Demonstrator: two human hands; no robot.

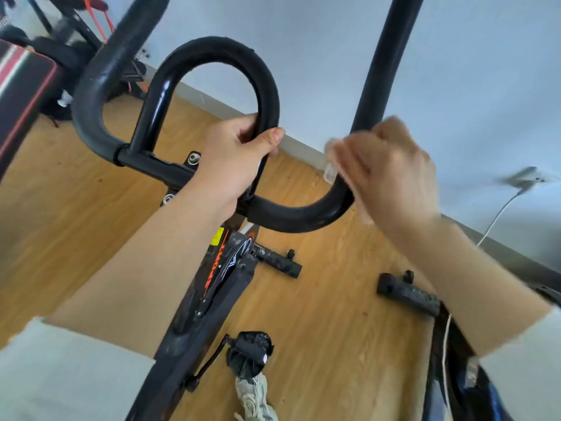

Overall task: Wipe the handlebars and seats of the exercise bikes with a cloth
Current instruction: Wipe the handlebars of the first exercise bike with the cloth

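Note:
Black padded handlebars [291, 215] of an exercise bike fill the middle of the view, with an inner loop [218, 50] rising from the crossbar. My left hand [239, 156] grips the right leg of that loop, thumb wrapped over it. My right hand [391, 171], blurred by motion, holds a small white cloth [332, 161] against the upturned right end of the handlebar. Most of the cloth is hidden under my fingers. The bike's frame [224, 268] with orange lettering runs down below the bars.
A wooden floor [91, 223] lies below, meeting a pale wall [485, 86]. The bike's foot bars [282, 262] and a pedal [250, 350] sit near my shoe [253, 399]. A red-striped bench [21, 86] stands at the left. A white cable [498, 214] runs to a wall socket.

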